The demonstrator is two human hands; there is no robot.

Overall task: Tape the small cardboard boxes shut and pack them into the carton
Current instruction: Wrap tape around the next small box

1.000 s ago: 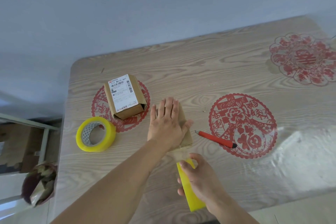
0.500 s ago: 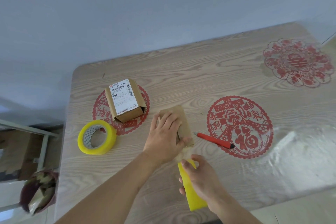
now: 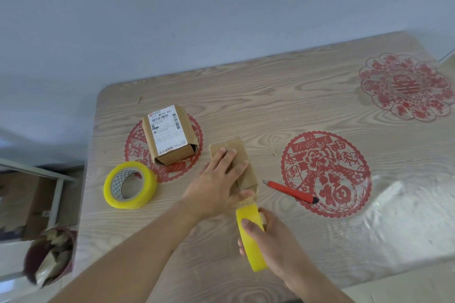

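On the table [image 3: 283, 96], near its left edge, the left hand [image 3: 216, 187] presses flat on a small box [image 3: 242, 167]. The right hand [image 3: 273, 236] grips a tape roll [image 3: 250, 241]. Bare wood lies rightward. Another box [image 3: 170, 135] reads "111 W010 A01".

Wood-grain table [image 3: 283, 96] with red paper-cut decals against pale blue wall [image 3: 197, 7]; metal-framed shelf [image 3: 56, 179] at left.

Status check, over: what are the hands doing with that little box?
Left hand flat on small box. Right hand grips tape roll at its near end. Knife alongside, clear.
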